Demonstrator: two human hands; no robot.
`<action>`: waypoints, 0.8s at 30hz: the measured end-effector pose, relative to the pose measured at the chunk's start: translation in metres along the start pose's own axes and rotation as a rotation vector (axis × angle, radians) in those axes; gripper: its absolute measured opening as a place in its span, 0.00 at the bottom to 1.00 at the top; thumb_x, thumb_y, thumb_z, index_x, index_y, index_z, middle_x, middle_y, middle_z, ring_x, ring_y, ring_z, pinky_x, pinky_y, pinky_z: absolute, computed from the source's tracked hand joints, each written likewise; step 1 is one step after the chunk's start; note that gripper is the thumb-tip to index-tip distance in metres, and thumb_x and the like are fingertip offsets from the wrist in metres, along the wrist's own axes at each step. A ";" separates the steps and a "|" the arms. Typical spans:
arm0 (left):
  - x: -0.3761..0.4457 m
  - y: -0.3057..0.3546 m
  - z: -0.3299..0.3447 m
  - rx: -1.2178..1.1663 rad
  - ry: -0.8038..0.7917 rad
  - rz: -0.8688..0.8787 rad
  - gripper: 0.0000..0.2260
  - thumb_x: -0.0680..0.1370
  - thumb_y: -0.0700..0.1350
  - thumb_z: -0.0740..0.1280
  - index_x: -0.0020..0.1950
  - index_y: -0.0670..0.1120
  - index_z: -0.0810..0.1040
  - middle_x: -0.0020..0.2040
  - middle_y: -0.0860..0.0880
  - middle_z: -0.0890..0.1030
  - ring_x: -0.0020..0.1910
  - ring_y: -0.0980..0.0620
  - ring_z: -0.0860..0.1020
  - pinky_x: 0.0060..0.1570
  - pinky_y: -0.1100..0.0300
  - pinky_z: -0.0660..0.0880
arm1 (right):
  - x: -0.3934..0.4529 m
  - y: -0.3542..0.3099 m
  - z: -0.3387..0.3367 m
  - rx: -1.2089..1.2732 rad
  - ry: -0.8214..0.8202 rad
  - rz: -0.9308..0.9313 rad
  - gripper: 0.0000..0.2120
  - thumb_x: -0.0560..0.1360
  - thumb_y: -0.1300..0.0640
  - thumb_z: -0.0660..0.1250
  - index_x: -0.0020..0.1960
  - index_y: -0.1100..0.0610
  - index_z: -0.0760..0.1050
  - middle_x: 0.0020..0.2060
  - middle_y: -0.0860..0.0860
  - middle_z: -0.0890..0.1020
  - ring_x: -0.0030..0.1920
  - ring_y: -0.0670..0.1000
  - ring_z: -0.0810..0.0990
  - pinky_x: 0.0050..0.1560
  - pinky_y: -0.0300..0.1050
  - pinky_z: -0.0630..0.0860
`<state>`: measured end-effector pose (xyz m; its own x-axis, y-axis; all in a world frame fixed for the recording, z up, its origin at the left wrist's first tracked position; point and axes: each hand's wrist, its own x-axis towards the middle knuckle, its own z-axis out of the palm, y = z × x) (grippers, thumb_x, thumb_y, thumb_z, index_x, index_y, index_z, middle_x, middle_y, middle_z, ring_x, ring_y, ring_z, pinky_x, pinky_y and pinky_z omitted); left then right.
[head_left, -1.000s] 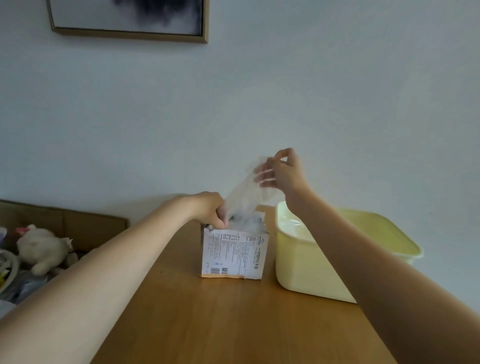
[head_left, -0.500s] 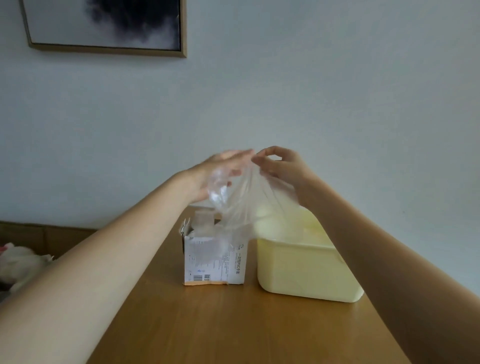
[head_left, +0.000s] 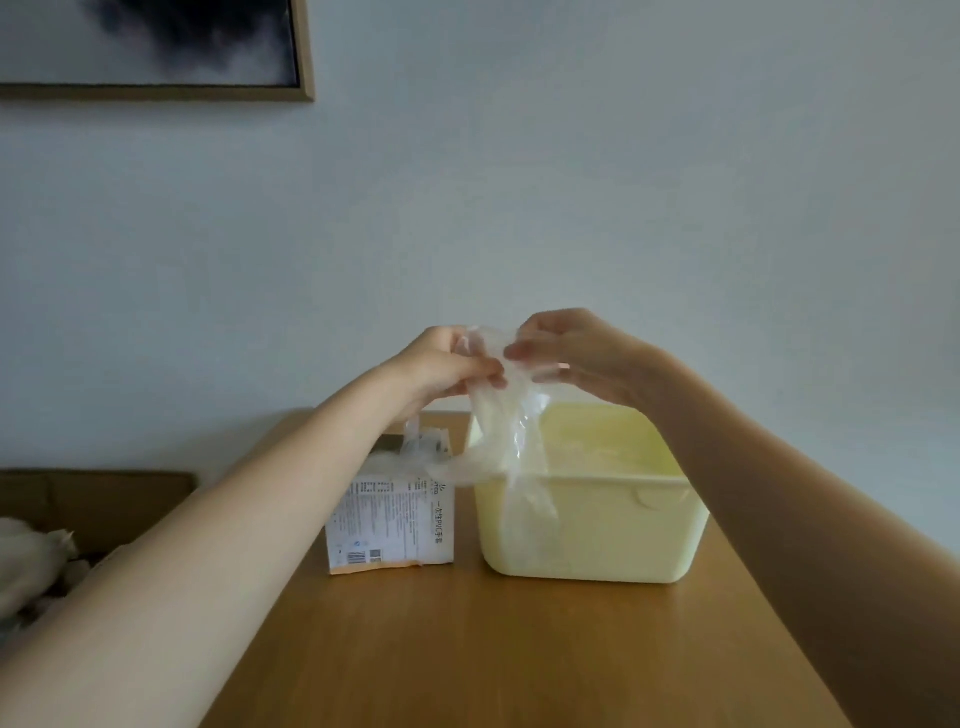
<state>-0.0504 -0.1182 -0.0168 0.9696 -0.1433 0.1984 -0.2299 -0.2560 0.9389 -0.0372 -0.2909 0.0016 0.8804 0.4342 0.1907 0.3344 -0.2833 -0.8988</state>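
Left grip (head_left: 441, 364) risen from box (head_left: 392, 514), now meeting right grip (head_left: 576, 358); both pinching glove (head_left: 506, 436). You are spreading its opening: be easing apart gently, thin film likely tearing.

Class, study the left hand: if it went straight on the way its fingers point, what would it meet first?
Beyond the clear glove that it pinches, the left hand would most likely meet the right hand, whose fingertips face it closely; depth is hard to judge.
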 end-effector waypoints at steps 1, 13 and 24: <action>0.002 -0.001 0.003 -0.005 0.042 0.012 0.06 0.76 0.35 0.67 0.47 0.44 0.73 0.39 0.47 0.81 0.36 0.56 0.82 0.45 0.63 0.78 | -0.002 0.002 -0.003 0.088 0.022 -0.017 0.11 0.73 0.63 0.70 0.35 0.56 0.71 0.32 0.49 0.75 0.37 0.48 0.76 0.44 0.40 0.74; 0.003 -0.015 0.035 -0.008 0.348 -0.074 0.07 0.77 0.35 0.57 0.54 0.42 0.63 0.41 0.45 0.75 0.37 0.48 0.79 0.44 0.54 0.77 | 0.025 0.000 0.039 -0.599 0.654 -0.207 0.08 0.80 0.56 0.57 0.54 0.60 0.71 0.39 0.57 0.79 0.39 0.58 0.75 0.34 0.45 0.66; 0.000 -0.028 -0.004 0.783 0.438 0.190 0.08 0.80 0.45 0.59 0.56 0.43 0.67 0.42 0.47 0.76 0.40 0.43 0.77 0.38 0.56 0.71 | 0.007 0.023 0.006 -0.872 0.710 -0.098 0.10 0.82 0.56 0.51 0.59 0.60 0.66 0.44 0.62 0.77 0.43 0.63 0.77 0.38 0.49 0.68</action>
<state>-0.0432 -0.1075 -0.0419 0.8180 0.0848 0.5690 -0.2254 -0.8627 0.4527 -0.0256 -0.2894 -0.0199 0.7364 -0.0186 0.6763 0.2883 -0.8957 -0.3385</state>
